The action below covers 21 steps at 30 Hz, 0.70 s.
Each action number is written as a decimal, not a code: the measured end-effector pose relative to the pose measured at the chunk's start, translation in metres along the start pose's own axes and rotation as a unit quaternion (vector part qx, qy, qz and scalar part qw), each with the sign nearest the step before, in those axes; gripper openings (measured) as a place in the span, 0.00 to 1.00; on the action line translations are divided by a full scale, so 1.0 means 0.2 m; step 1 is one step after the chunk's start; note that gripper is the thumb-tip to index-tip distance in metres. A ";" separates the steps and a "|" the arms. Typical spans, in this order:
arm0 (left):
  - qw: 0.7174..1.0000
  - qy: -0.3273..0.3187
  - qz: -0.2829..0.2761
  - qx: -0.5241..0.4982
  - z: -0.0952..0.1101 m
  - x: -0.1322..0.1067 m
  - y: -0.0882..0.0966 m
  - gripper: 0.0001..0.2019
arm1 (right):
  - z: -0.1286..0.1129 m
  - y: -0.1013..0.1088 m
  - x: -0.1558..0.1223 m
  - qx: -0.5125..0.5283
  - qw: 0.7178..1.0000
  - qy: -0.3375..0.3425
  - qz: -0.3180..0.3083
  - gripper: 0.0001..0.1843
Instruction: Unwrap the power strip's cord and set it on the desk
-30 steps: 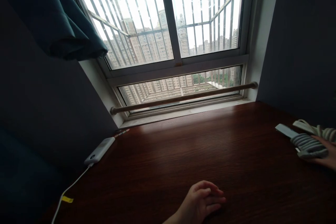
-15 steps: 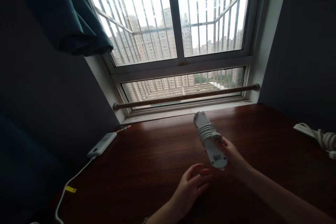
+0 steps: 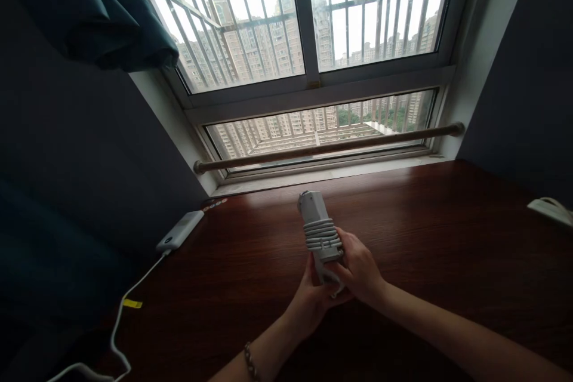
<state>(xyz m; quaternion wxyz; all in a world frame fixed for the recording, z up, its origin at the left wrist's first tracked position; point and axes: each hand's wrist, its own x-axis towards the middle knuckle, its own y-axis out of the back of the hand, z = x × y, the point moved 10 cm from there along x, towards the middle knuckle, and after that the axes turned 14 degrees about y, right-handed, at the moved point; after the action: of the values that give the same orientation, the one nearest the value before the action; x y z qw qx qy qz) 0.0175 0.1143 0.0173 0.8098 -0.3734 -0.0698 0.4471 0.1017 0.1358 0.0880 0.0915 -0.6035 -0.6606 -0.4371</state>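
Centred above the reddish-brown wooden table (image 3: pixel 425 239), my left hand (image 3: pixel 308 304) grasps the long white plastic power strip (image 3: pixel 314 206) low, seemingly for support; my right hand (image 3: pixel 362 267) clasps beside its coiled white cord (image 3: pixel 321 236), probably steadying it.

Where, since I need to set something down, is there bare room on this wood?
Bare wood stretches between the right hand and the white item at the right edge. Another patch lies between the cord-wrapped strip and the white device. It's crowded around the left hand and strip, and along the white cable.
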 end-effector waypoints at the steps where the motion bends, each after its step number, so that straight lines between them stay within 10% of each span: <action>1: 1.000 -0.003 0.010 -0.001 0.01 0.00 0.02 0.40 | -0.03 0.03 0.01 -0.060 0.998 0.028 -0.009 0.31; 21: 0.998 0.034 -0.019 -0.055 0.00 0.01 0.01 0.27 | -0.20 0.08 0.05 -0.308 0.936 0.167 -0.011 0.33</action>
<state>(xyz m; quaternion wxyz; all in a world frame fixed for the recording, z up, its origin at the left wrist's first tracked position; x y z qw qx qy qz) 0.0178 0.1172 0.0147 0.7981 -0.4312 -0.0741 0.4143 0.0969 0.1126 0.1262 0.0053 -0.5128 -0.4752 -0.7150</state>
